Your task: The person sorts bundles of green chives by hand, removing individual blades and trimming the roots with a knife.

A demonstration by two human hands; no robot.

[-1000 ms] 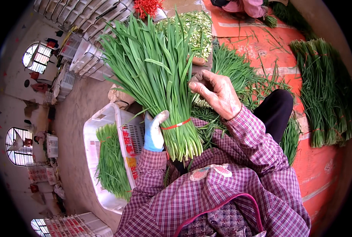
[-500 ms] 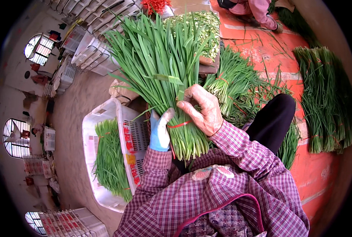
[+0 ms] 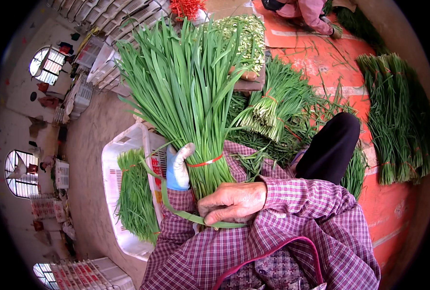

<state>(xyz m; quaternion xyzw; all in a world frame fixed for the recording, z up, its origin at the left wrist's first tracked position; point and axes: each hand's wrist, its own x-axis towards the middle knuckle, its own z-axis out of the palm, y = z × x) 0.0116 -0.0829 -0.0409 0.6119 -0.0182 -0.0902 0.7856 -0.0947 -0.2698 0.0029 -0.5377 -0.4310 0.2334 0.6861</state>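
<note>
A person in a plaid purple jacket held a thick bundle of long green leaves, bound around its lower part by a red band. The bundle's long axis ran outward and slightly leftward from the body: the leaves fanned out beyond the band, while pale stems reached back from it toward the jacket. The gloved left hand was the nearer to the band, just beside it on the left, thumb closed over the bundle, fingers largely hidden. The bare right hand sat on the body side of the band, in front of the stem ends, closed on a loose flat leaf that curved leftward over the left sleeve. Whether it also gripped the stems could not be told. Left of the band stood a white crate holding tied greens; to its upper right lay banded bunches.
</note>
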